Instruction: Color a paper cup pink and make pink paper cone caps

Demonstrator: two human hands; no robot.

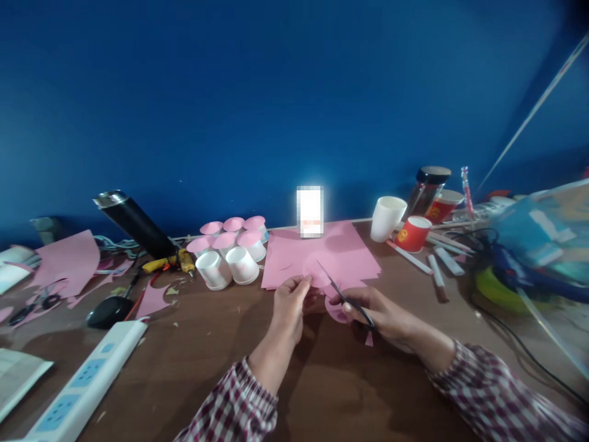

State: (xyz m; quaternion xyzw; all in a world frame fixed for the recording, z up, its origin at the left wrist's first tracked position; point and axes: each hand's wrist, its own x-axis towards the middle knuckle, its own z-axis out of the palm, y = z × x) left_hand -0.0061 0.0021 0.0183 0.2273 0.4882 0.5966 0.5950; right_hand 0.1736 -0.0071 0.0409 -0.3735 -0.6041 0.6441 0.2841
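Observation:
Between thumb and fingers, my left hand (294, 301) pinches a round piece of pink paper (318, 265). My right hand (375, 310) is closed around a pair of scissors (352, 302), whose blades point up and left across the paper. Below the blades a pink paper disc (337, 311) shows in part, and a small pink scrap (369, 339) is under the scissors. Behind my hands lies a stack of pink paper sheets (354, 245). To the left stand several white paper cups, some topped with pink discs (224, 244); two front cups (242, 265) have none.
A black flask (135, 224) leans at the left, near a computer mouse (109, 312), a power strip (87, 380) and paper offcuts (69, 264). At the right are a white cup (388, 219), a red paper cup (413, 234), markers (437, 276) and a blue bag (543, 239).

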